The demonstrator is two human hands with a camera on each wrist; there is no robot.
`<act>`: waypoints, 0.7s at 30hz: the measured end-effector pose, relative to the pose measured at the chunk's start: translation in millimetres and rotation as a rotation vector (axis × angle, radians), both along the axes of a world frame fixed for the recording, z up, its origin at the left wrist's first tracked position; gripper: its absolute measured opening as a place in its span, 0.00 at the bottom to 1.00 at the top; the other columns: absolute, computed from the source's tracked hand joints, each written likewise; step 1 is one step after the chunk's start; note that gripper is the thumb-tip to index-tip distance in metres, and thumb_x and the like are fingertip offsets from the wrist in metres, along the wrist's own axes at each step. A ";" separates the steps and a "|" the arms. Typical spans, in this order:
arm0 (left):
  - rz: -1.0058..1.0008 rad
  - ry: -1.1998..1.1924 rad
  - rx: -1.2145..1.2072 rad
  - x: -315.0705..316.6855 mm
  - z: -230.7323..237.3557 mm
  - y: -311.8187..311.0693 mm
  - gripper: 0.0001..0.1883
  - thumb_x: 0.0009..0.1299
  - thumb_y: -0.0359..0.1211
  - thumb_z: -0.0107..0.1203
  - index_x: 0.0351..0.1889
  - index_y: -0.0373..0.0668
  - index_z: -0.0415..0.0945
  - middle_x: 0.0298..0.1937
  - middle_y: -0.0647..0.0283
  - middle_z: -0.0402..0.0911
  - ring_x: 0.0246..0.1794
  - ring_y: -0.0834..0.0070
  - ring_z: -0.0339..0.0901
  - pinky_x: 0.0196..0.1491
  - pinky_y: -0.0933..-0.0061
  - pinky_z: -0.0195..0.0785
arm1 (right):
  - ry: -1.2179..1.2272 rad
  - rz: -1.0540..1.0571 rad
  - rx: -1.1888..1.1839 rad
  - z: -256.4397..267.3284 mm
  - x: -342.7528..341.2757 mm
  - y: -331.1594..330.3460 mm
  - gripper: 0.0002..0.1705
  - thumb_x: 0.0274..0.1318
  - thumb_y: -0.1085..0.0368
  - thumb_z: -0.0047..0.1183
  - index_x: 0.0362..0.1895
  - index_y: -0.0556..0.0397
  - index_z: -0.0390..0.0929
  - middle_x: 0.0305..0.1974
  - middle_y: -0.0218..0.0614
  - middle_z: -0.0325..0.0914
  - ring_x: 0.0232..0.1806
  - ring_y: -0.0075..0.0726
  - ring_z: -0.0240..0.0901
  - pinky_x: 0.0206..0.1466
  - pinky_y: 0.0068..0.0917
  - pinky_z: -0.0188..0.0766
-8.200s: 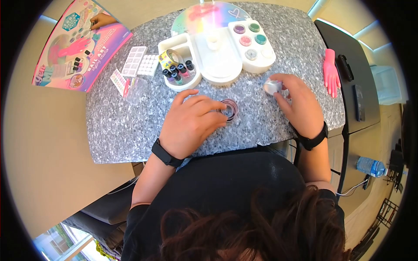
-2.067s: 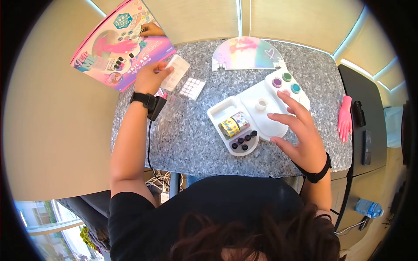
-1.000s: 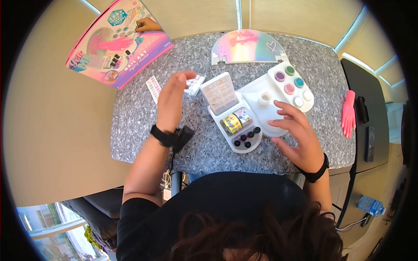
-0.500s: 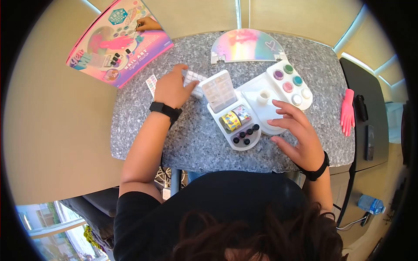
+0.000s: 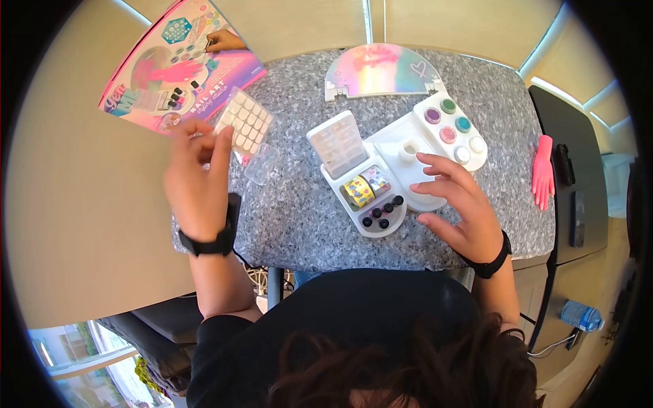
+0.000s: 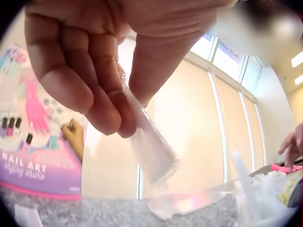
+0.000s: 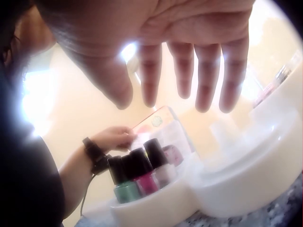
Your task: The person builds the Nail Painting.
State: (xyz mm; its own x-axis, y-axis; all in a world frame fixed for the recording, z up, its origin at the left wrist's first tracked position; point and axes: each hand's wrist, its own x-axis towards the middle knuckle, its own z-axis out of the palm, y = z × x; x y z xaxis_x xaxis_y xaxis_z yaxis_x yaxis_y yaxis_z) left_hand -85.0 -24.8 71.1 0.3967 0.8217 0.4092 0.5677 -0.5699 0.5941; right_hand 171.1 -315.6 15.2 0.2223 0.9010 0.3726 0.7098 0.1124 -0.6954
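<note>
My left hand (image 5: 197, 177) pinches a thin clear-backed sheet of white rounded squares (image 5: 246, 122) by its edge, raised above the table's left side. Edge-on in the left wrist view, the sheet (image 6: 154, 153) hangs between thumb and fingers. My right hand (image 5: 459, 207) hovers with spread fingers over the white plastic tray (image 5: 435, 197); nothing is in its grasp. In the tray's left part a clear compartment box (image 5: 338, 144) stands upright, behind rolls of patterned tape (image 5: 364, 189) and several black-capped nail polish bottles (image 5: 378, 213). The right wrist view shows the bottles (image 7: 147, 182) below the fingers.
Pots of colored glitter (image 5: 447, 134) sit in the tray's right part. Behind it lies a rainbow half-round panel (image 5: 384, 73). A nail art box (image 5: 180, 71) stands back left, a clear plastic piece (image 5: 260, 165) lies near it, and a pink model hand (image 5: 542, 173) lies far right.
The left hand set the compartment box upright in the tray, then picked up the sheet of white squares and moved it left. The right hand has stayed nearly still over the tray these last two seconds.
</note>
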 end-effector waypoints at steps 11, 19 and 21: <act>-0.357 0.135 0.271 46.6 -53.5 -69.2 0.11 0.72 0.31 0.76 0.45 0.42 0.83 0.41 0.62 0.88 0.39 0.65 0.87 0.43 0.61 0.77 | 0.030 0.030 0.032 -2.9 1.3 2.0 0.27 0.60 0.62 0.77 0.63 0.51 0.87 0.76 0.46 0.76 0.66 0.53 0.80 0.70 0.46 0.79; -0.328 -0.018 0.318 51.8 -72.9 -62.8 0.12 0.69 0.34 0.79 0.40 0.46 0.83 0.37 0.68 0.87 0.35 0.68 0.82 0.44 0.61 0.70 | 0.067 0.000 0.018 -8.7 2.5 -6.1 0.26 0.61 0.62 0.76 0.63 0.50 0.87 0.75 0.46 0.76 0.66 0.52 0.80 0.69 0.46 0.79; -0.312 0.013 0.357 52.9 -73.1 -60.0 0.12 0.68 0.34 0.79 0.40 0.47 0.84 0.37 0.69 0.87 0.36 0.68 0.82 0.46 0.61 0.68 | 0.070 0.007 0.014 -8.6 2.2 -5.3 0.26 0.61 0.62 0.76 0.63 0.50 0.87 0.75 0.45 0.76 0.66 0.52 0.80 0.69 0.45 0.79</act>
State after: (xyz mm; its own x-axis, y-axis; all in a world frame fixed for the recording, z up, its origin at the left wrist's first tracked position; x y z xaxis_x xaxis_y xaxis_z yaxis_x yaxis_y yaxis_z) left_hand -32.1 -84.8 -2.0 0.6095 0.4713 0.6375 0.3431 -0.8817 0.3238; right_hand 173.3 -320.9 6.7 0.2416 0.8973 0.3693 0.6585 0.1279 -0.7417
